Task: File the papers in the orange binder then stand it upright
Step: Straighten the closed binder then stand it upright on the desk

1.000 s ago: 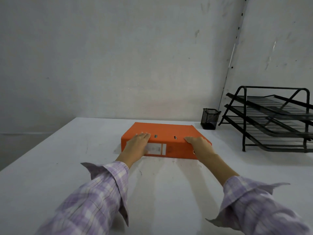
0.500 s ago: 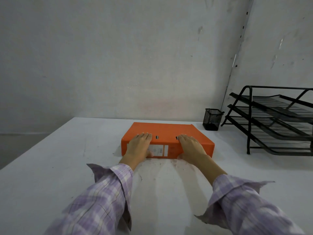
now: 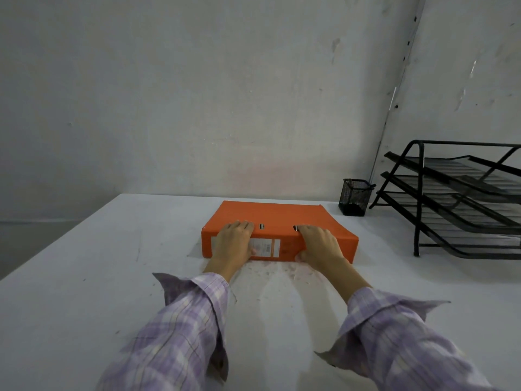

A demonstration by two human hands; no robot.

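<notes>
Since a second ago, the right hand (image 3: 320,244) has slid left along the binder (image 3: 277,221). Both hands, the left hand (image 3: 235,241) too, grip its near spine, fingers over the top, thumbs low. It lies flat mid-desk (image 3: 84,277), closed.

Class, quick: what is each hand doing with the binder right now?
Left hand: grip closed on the spine edge of the orange binder, fingers on top, thumb on the spine.
Right hand: likewise closed on the binder's spine edge.
</notes>
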